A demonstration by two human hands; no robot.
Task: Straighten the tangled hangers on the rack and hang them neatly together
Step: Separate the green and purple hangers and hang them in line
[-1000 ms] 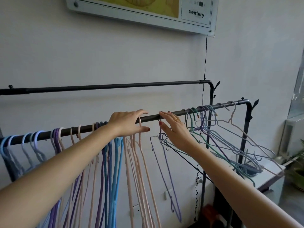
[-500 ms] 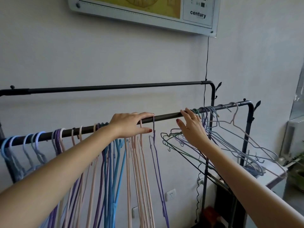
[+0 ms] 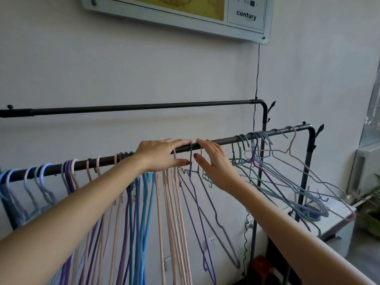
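A black front rail carries many thin hangers. Lilac, blue and pink hangers hang straight in a row at left and centre. My left hand rests on the rail above the pink ones, fingers stretched along it and thumb below. A purple hanger hangs between my hands. My right hand touches the rail just right of it with straight fingers, in front of a dark hanger. Further right, a tangled bunch of green, purple and grey hangers splays out sideways.
A second, higher black rail runs behind, close to the wall. A framed board hangs above, with a black cord dropping from it. A white cabinet and a plant stand at right, under the tangled bunch.
My right hand came back left from the tangled bunch to the rail beside my left hand. A dark hanger now hangs by the purple one. My left hand stayed put.
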